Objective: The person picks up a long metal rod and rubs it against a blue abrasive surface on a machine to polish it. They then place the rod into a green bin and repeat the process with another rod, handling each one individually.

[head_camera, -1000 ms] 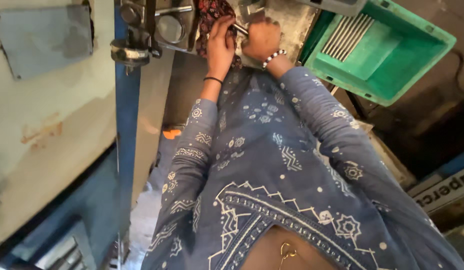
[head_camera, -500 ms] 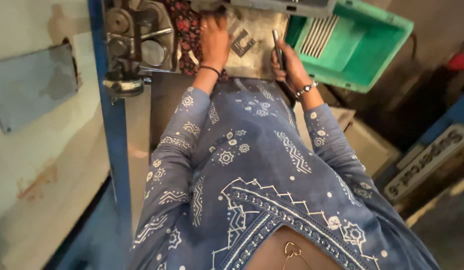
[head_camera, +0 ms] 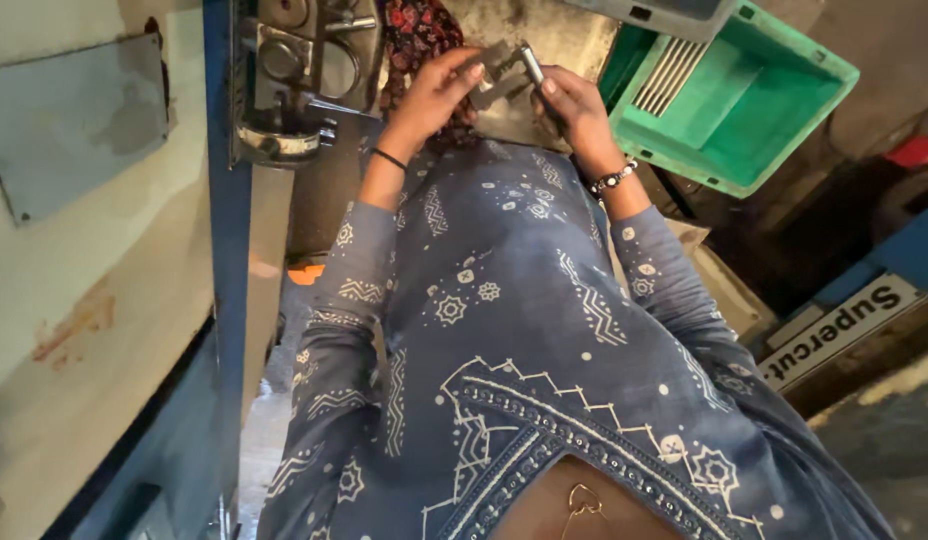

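Note:
My left hand and my right hand meet above a worn metal work surface, just in front of my blue patterned tunic. Between them they hold a small grey metal part. My left fingers wrap it from the left. In my right hand's fingertips there is also a short shiny metal rod that touches the part's right end. A dark band sits on my left wrist and a beaded bracelet on my right.
A green plastic crate stands to the right of my hands, with a row of thin pale pieces inside. To the left are a blue machine frame with steel fittings and a dark red patterned cloth. A grey bin edge is above.
My hands were apart half a second ago, the right one near the crate holding the rod. Now both have come together at the middle, on the metal part.

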Available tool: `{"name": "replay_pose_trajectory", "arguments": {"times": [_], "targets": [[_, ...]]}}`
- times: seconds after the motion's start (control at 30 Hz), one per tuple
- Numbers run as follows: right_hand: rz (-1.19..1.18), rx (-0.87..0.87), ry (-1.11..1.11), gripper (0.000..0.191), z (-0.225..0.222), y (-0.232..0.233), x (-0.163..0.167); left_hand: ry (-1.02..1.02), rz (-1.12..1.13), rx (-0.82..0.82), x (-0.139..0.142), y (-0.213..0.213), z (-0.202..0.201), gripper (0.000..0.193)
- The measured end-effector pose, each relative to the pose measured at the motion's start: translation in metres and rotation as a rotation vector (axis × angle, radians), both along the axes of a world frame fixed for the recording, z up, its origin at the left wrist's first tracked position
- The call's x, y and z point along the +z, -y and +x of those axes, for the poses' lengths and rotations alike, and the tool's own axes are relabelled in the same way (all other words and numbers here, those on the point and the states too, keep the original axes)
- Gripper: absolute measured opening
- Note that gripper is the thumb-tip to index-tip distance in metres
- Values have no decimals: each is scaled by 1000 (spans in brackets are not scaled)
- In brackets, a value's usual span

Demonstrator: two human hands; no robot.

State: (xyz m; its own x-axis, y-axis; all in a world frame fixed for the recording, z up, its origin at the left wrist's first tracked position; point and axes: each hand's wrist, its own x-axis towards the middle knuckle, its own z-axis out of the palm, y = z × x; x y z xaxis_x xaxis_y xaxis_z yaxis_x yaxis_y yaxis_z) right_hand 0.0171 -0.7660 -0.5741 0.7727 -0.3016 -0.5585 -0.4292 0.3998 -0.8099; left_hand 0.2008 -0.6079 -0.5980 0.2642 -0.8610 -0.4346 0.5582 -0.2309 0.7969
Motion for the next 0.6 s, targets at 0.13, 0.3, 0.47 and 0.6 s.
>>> {"name": "replay_pose_trajectory", "arguments": {"times": [0.13,0.3,0.47,0.6], "targets": [[-191,128,-44,21,6,4,3,-64,-39,19,-5,1,-9,37],[-218,213,86,15,7,8,41,92,-274,67,-5,13,-19,35],[-17,195,100,17,10,9,85,-247,-148,-1,20,15,-18,34],[58,141,37,20,7,7,100,-267,-173,-14,36,17,-16,34]]}}
